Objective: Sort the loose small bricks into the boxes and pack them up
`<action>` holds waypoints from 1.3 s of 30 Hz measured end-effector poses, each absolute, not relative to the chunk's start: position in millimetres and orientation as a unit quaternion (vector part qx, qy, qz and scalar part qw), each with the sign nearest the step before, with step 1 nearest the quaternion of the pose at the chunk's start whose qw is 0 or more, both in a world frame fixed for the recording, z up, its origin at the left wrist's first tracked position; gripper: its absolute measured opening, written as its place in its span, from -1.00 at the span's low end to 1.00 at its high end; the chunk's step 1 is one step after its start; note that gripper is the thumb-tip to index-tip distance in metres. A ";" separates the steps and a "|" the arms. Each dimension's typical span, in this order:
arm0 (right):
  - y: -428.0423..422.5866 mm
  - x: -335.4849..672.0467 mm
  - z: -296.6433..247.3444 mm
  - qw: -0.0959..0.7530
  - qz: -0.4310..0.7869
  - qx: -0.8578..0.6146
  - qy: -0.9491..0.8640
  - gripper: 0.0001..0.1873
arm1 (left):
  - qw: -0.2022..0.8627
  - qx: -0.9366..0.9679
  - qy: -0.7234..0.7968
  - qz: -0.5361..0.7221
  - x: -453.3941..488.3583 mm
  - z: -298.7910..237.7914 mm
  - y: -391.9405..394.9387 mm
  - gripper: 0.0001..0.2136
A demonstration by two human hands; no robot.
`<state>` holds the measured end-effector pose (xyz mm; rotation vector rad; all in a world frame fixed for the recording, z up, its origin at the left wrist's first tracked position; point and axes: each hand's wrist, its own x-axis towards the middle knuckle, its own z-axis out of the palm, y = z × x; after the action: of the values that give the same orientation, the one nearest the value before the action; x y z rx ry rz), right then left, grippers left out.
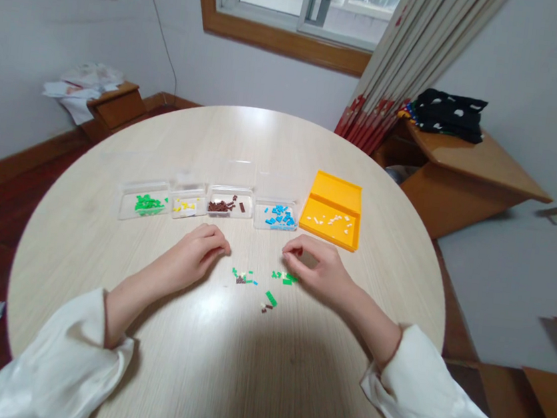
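Observation:
My left hand (203,251) is closed at the front of the clear boxes, its fingertips pressed together just left of a small cluster of green, brown, pale and blue bricks (242,276). Opposite it, my right hand (318,266) makes a pinch with thumb and forefinger, over the table near another cluster of green bricks (285,277). Whatever either hand holds, if anything, is too small to make out. Closer to me lie a long green brick (271,299) and a few brown and pale pieces (266,309).
Behind the hands stand clear boxes of green bricks (149,205), yellow bricks (187,206), brown bricks (223,205) and blue bricks (281,217). An open yellow case (334,187) with white pieces is at their right. All rest on a round wooden table (219,377).

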<state>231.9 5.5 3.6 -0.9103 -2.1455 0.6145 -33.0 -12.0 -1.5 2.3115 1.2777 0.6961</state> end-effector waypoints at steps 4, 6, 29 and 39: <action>6.9 231.3 1.9 0.352 0.224 -0.322 -0.850 -0.85 | 0.205 0.825 0.463 0.251 -31.8 -0.4 -12.6 -0.77; 7.9 231.2 0.8 0.350 0.225 -0.326 -0.849 -0.84 | 0.203 0.822 0.467 0.255 -31.1 1.9 -13.0 -0.77; 29.9 233.2 -24.1 0.464 0.295 -0.422 -0.721 -0.42 | 0.123 0.767 0.505 0.376 -25.5 10.6 -16.7 -0.81; 11.4 223.7 -3.6 0.380 0.225 -0.292 -0.848 -0.82 | 0.010 0.621 0.638 0.456 -68.9 13.6 3.3 -0.79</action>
<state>223.7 11.4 -3.6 -0.7460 -2.1662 0.5739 -68.9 3.3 13.6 1.9367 1.9898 1.4243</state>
